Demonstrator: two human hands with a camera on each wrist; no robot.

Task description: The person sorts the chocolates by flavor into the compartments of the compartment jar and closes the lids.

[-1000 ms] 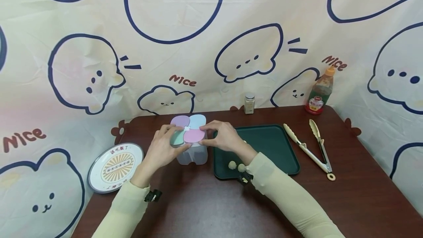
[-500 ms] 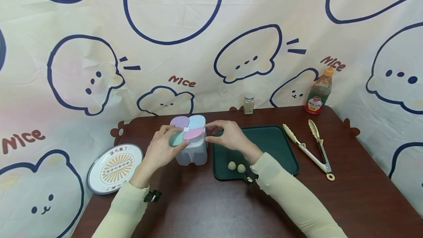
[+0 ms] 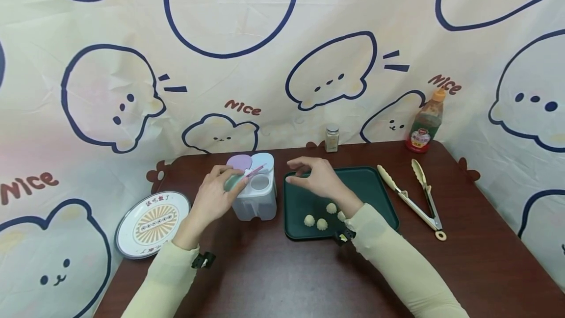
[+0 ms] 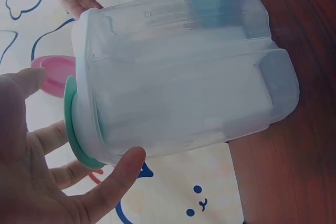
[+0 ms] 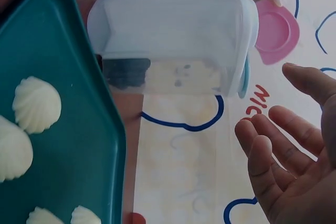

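Left grip (image 3: 215, 194) wrapped round clear plastic four-compartment seasoning box (image 3: 255, 199), thumb and fingers against its side, steadying it on dark wooden counter (image 3: 273, 278). Right grip (image 3: 314, 176) empty, fingers loosely spread, hovering just right of box, above dark green tray (image 3: 375, 195). Pink round flap lid (image 3: 256, 171) tipped up, one compartment exposed; purple, blue, green lids down. Small pale shell-shaped dumplings (image 3: 321, 224) lying on tray below right grip, untouched.

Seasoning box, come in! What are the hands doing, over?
Left hand steadies the seasoning box, fingers by the flipped-up pink lid. Right hand open, off the box, above the green tray. Nothing in the way.
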